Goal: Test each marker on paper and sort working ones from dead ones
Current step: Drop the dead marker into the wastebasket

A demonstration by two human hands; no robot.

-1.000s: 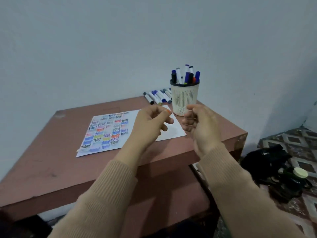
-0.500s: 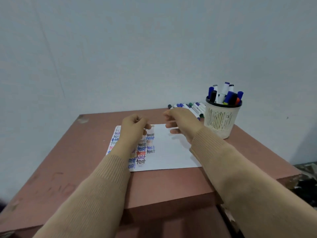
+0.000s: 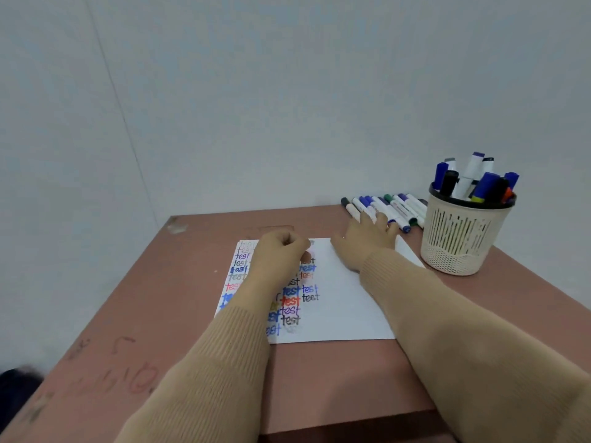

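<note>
My right hand (image 3: 367, 235) is spread open, fingers straight, the tips touching the row of loose markers (image 3: 391, 206) just beyond the far right corner of the paper (image 3: 345, 302). My left hand (image 3: 279, 254) is curled tight over the paper's far edge, above the coloured scribbles (image 3: 291, 302); I cannot tell whether it holds anything. A cup (image 3: 457, 241) of markers stands right of the paper on the table (image 3: 160, 298).

We logged a white paper sheet (image 3: 345, 302) lying flat, its left part filled with coloured "test" words; capped white-barrelled markers (image 3: 396, 207) in a row just behind it; more markers stood upright in a cream slotted plastic cup (image 3: 460, 247) at right.
</note>
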